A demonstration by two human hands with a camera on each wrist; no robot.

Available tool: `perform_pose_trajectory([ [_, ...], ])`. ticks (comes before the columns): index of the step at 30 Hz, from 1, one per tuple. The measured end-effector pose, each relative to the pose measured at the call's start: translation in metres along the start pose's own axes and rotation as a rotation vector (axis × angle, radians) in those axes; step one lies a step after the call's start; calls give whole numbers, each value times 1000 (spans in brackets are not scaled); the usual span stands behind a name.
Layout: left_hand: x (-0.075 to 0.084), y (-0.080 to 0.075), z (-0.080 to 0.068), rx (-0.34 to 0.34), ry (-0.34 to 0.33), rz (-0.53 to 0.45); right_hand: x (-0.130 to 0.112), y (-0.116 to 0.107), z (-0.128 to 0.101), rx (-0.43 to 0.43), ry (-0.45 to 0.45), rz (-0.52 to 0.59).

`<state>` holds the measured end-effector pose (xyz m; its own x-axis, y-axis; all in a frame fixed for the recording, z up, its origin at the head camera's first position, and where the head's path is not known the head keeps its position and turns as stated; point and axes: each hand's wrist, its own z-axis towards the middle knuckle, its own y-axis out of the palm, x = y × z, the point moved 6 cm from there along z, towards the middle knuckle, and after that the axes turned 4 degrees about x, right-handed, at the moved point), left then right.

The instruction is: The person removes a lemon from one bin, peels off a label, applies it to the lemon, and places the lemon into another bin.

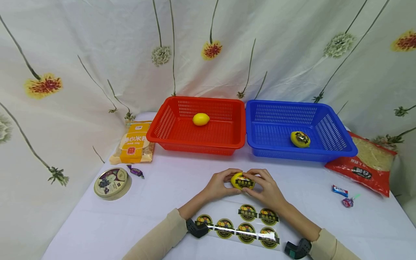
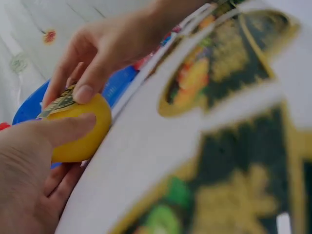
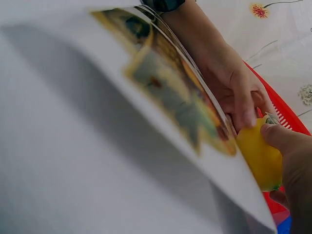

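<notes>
Both hands hold one yellow lemon (image 1: 233,179) above the table, just beyond the sticker sheet. A round black-and-gold sticker (image 1: 244,182) lies on the lemon's face. My left hand (image 1: 218,186) grips the lemon's left end between thumb and fingers. From the other side, my right hand (image 1: 267,187) pinches it, thumb and fingertips at the sticker's edge. In the left wrist view, the right thumb rests on the lemon (image 2: 92,139) beside the sticker. The clear sheet (image 1: 224,208) with several round stickers (image 1: 246,232) lies under the forearms.
A red basket (image 1: 195,147) holds a plain lemon (image 1: 201,119); a blue basket (image 1: 269,151) holds a stickered lemon (image 1: 300,139). Left are a yellow food bag (image 1: 134,142), a round tin (image 1: 112,183) and a purple candy (image 1: 135,171). Right are a red bag (image 1: 364,162), blue candy (image 1: 339,190) and a lollipop (image 1: 347,202).
</notes>
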<state>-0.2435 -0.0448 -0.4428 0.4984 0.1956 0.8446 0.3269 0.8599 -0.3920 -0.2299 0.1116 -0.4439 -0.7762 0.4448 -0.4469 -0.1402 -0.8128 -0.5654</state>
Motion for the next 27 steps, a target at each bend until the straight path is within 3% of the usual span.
perform_pose_trajectory([
  [7, -33, 2, 3, -63, -179, -245, 0, -1, 0, 4, -16, -3],
  [12, -36, 1, 4, -70, -210, -259, -2, -1, 1, 3, -26, -1],
  [18, -45, 3, 4, -58, -190, -250, 1, 0, 0, 3, 4, 27],
  [22, -42, 2, 4, -38, -210, -228, 12, 4, -3, -33, 133, 190],
  [27, -25, -1, 4, -32, -199, -251, 25, 6, -7, -85, 334, 493],
])
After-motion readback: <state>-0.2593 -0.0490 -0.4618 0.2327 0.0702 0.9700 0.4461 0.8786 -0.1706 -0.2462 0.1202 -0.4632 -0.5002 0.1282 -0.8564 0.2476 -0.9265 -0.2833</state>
